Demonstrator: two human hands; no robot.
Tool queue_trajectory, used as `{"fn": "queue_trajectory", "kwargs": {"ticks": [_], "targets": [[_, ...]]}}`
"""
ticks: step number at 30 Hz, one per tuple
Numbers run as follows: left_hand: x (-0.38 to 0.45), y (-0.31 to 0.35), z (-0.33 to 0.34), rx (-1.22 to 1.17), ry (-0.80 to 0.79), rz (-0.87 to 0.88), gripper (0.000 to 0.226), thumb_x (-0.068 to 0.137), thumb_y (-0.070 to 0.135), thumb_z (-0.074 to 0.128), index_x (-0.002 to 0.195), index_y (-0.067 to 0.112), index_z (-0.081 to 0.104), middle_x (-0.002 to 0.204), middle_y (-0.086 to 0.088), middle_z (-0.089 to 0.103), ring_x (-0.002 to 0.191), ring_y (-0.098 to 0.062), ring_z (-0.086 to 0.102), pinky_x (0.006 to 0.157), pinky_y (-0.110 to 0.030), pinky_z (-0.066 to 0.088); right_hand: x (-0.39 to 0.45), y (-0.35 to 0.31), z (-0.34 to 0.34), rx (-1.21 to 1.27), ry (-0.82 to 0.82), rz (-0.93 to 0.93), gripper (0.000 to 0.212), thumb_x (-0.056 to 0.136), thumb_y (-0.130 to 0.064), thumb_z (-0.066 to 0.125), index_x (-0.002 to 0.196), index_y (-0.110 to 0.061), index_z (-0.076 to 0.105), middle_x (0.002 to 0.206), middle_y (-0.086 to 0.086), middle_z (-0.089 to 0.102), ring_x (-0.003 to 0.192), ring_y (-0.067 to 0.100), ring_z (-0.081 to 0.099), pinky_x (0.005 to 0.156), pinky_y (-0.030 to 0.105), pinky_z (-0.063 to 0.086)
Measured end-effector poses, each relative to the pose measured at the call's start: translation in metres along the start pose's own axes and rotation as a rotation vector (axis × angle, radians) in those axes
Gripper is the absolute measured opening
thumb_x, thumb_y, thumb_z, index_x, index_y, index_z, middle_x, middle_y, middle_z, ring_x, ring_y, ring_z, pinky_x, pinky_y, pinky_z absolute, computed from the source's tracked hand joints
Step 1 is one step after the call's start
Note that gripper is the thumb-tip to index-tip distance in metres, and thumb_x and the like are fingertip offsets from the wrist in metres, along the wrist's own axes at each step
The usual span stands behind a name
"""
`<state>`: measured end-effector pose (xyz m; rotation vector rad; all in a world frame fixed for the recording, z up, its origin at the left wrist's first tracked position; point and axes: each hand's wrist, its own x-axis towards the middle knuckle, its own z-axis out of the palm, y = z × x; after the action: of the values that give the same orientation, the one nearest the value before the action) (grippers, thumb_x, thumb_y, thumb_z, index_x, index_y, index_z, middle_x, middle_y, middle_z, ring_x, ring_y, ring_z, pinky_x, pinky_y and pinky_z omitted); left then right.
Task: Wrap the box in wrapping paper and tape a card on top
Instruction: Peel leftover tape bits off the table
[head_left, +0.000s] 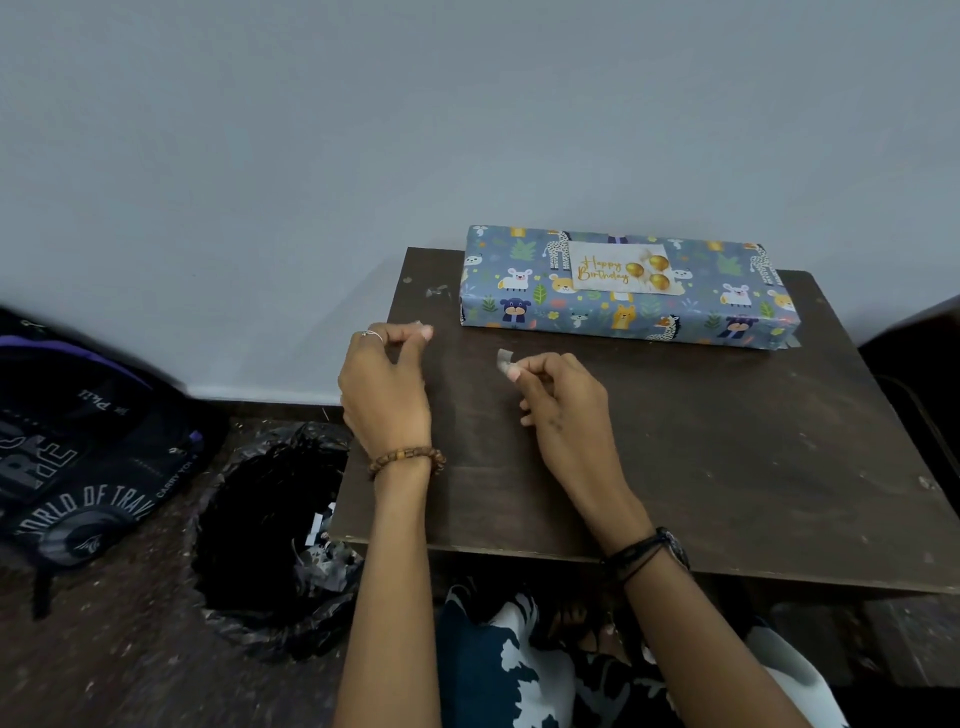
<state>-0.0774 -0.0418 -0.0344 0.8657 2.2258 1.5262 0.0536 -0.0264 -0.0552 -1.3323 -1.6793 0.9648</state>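
A long box (623, 306) wrapped in blue animal-print paper lies at the far side of the dark wooden table (727, 467). A white "Happy Birthday" card (621, 267) with gold balloons lies on its top. My right hand (561, 410) hovers over the table in front of the box, pinching a small clear piece of tape (504, 359) between thumb and fingertips. My left hand (387, 384) is at the table's left edge, thumb and fingers pinched together; whether a bit of tape is between them is unclear.
A bin lined with a black bag (270, 530) stands on the floor left of the table, with paper scraps inside. A dark backpack (78, 441) lies further left. A grey wall rises behind the table. My patterned lap (519, 670) is under the near edge.
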Motion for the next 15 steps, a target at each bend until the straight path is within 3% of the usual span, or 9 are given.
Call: {"fn": "queue_trajectory", "kwargs": {"ticks": [2,5,9,15], "targets": [[-0.002,0.012,0.002,-0.339,-0.091,-0.144,0.008,0.087,0.019,0.063,0.079,0.019,0.064,0.083,0.002,0.066,0.043,-0.002,0.054,0.043,-0.019,0.048,0.002,-0.001,0.0,0.114,0.032,0.065,0.014,0.095,-0.022,0.055,0.084,-0.016,0.063,0.093,0.003,0.058,0.063,0.003,0.056,0.061,0.024,0.054],[-0.015,0.029,0.008,-0.634,-0.315,-0.34,0.01,0.09,0.012,0.057,0.085,0.01,0.066,0.078,0.0,0.067,0.049,0.0,0.06,0.049,-0.012,0.051,0.006,-0.004,-0.002,0.355,0.083,0.156,0.015,0.095,-0.017,0.054,0.084,-0.015,0.064,0.086,0.004,0.06,0.059,0.0,0.054,0.054,0.018,0.049],[-0.028,0.037,0.021,-0.704,-0.479,-0.377,0.014,0.093,0.009,0.052,0.09,0.005,0.065,0.083,-0.005,0.067,0.058,-0.002,0.065,0.06,-0.013,0.055,0.009,-0.003,-0.01,0.576,0.074,0.176,0.02,0.096,-0.015,0.051,0.084,-0.014,0.068,0.077,0.0,0.062,0.065,0.007,0.055,0.057,0.022,0.05],[-0.033,0.037,0.03,-0.674,-0.569,-0.327,0.017,0.089,0.004,0.056,0.1,0.011,0.067,0.087,0.0,0.067,0.074,-0.004,0.063,0.068,-0.013,0.055,0.01,-0.002,-0.026,0.579,0.082,0.127,0.015,0.092,-0.01,0.057,0.092,-0.008,0.072,0.075,0.002,0.067,0.071,0.008,0.06,0.067,0.023,0.053]]}}
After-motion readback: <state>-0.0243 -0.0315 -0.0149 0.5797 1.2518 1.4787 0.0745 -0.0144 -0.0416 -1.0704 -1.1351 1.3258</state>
